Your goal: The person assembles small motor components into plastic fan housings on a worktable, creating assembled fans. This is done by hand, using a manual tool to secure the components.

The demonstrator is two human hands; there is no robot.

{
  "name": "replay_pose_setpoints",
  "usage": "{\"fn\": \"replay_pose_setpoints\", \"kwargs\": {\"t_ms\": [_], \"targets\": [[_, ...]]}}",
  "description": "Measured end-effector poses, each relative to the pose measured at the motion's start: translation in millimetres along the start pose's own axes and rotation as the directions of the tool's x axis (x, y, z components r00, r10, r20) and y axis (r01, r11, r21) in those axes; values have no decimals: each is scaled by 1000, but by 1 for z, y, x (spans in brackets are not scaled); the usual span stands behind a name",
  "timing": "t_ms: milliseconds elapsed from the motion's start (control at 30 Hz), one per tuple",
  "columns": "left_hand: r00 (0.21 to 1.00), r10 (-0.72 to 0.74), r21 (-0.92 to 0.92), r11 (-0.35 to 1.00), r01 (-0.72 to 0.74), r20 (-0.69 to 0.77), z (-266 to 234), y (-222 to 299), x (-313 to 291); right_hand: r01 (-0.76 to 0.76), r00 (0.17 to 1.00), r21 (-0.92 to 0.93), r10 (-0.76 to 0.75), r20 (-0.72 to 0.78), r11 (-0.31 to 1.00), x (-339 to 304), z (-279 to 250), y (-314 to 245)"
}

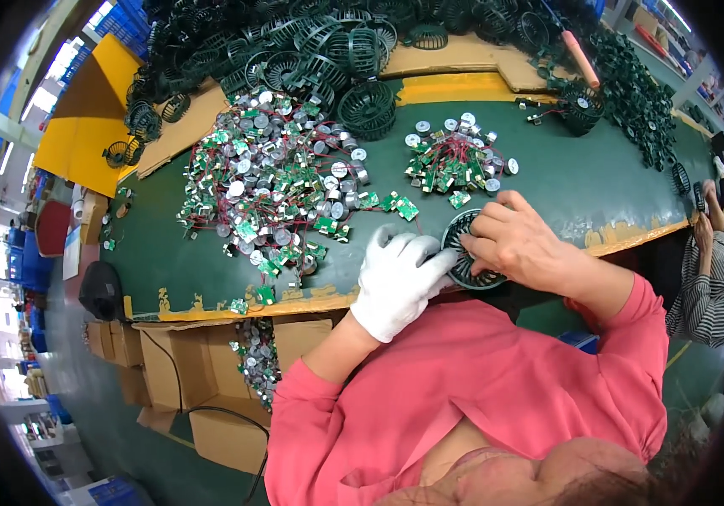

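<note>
A dark green round plastic cage point(463, 274) with slatted sides is held at the table's front edge. My left hand point(400, 282), in a white glove, grips it from the left, with thumb and fingers at its rim. Over its right side lies my bare right hand point(518, 240), fingers bent and pressed together into the cage's mouth. What those fingertips hold, if anything, is hidden. Just beyond the cage sits a small cluster of silver motors point(463, 152) wired in red to green circuit boards. A loose circuit board point(404, 207) lies near my gloved fingers.
A large heap of wired motors point(269, 185) covers the table's left half. Many green cages point(328, 59) are piled along the back, with small dark green parts point(632, 93) at right. A pink-handled tool point(579, 59) stands there. Cardboard boxes point(201, 363) are below left; another person point(712, 287) sits far right.
</note>
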State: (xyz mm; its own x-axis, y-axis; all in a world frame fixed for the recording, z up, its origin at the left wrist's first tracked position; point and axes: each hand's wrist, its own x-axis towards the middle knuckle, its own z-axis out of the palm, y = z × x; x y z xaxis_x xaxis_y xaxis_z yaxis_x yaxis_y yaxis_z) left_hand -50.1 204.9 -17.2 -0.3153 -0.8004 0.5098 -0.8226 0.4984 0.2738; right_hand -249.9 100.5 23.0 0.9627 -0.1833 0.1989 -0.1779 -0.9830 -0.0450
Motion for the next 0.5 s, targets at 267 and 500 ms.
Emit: {"fn": "replay_pose_setpoints", "kwargs": {"t_ms": [267,500], "targets": [[978,-50,-239,971,-1,-205,-11,-11,14,-291,951,-29,285,-121,956,-17,15,-51],[987,-11,230,972,48,-161,-15,-70,39,-571,818,-227,523,-241,789,-81,14,15]]}}
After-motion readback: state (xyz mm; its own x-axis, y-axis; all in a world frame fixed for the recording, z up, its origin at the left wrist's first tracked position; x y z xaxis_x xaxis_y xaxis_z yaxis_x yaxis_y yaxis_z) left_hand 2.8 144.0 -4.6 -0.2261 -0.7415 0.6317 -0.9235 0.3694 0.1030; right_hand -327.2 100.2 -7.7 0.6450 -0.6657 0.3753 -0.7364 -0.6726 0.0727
